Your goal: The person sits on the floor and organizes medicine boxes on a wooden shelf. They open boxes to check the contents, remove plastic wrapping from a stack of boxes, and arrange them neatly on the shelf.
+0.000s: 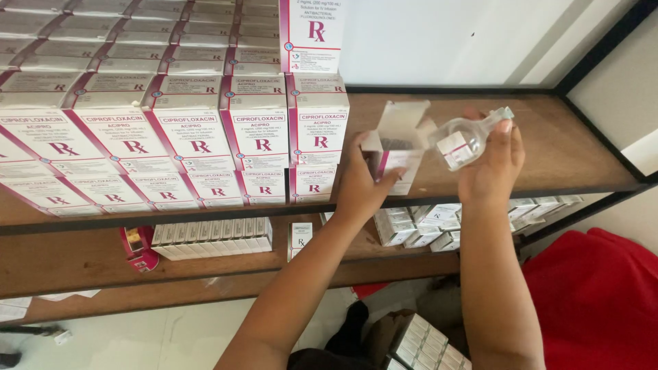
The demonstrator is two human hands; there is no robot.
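Note:
My left hand [363, 179] grips a small white and magenta carton [396, 154] whose top flap stands open, held just above the wooden shelf [548, 154]. My right hand [492, 164] holds a clear plastic bottle [466, 140] with a small label, tilted on its side with its neck pointing up and right, beside the carton's open mouth. Bottle and carton are close together, the bottle outside the carton.
Stacked rows of white and magenta cartons [185, 130] fill the shelf's left half. A lower shelf holds smaller white boxes [209, 236], a red tape dispenser [137, 248] and more boxes [418, 226]. A red cloth [596, 301] lies at lower right, a box of cartons [425, 346] below.

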